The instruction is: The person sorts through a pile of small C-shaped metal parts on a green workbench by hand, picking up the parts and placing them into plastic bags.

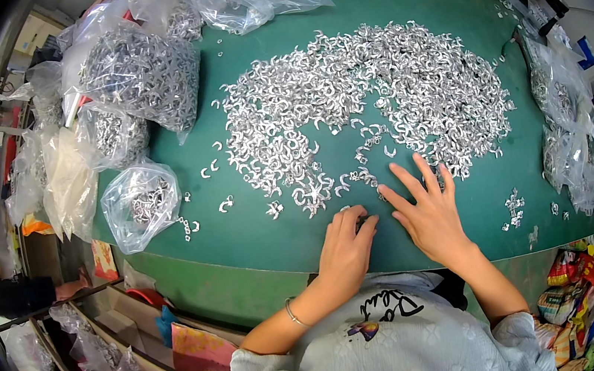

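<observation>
Metal pile (pixel 443 99): it lies on the green table (pixel 260 246), ahead of both hands, and its long axis runs from left to right, like an arch.
Right hand (pixel 433 220): we see the fingers spread wide, with their tips just beside the pile's near edge; this hand is the nearer one.
Left hand (pixel 345 247): the fingers are curled, the thumb near them; we cannot tell if they hold something.
Pieces' look: small, silvery, shiny, many crescent-shaped, pointing in all directions.
</observation>
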{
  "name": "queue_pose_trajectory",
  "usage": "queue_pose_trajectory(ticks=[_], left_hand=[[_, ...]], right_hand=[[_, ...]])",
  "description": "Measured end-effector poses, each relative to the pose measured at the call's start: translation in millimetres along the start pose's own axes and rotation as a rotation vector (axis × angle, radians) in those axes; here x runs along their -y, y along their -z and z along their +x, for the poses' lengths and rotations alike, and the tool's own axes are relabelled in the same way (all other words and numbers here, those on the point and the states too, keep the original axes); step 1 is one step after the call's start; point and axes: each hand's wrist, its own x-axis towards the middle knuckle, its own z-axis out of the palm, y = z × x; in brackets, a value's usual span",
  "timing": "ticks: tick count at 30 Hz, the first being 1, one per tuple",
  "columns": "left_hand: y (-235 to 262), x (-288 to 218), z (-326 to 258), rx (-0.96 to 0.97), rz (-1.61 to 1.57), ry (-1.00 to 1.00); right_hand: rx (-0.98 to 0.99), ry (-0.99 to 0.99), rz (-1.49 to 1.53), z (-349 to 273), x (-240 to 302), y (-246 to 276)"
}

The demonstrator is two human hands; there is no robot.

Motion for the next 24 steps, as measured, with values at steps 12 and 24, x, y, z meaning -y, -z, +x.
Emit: queue_pose_trajectory(ticks=[12,24], left_hand=[[2,-8,-16,-0.106,-0.118,0.027],[17,7,-8,-0.156,0.014,0.033]], right_hand=[[0.159,0.043,0.161,-19,26,20],[-0.278,0.093,0.099,16,6,-13]])
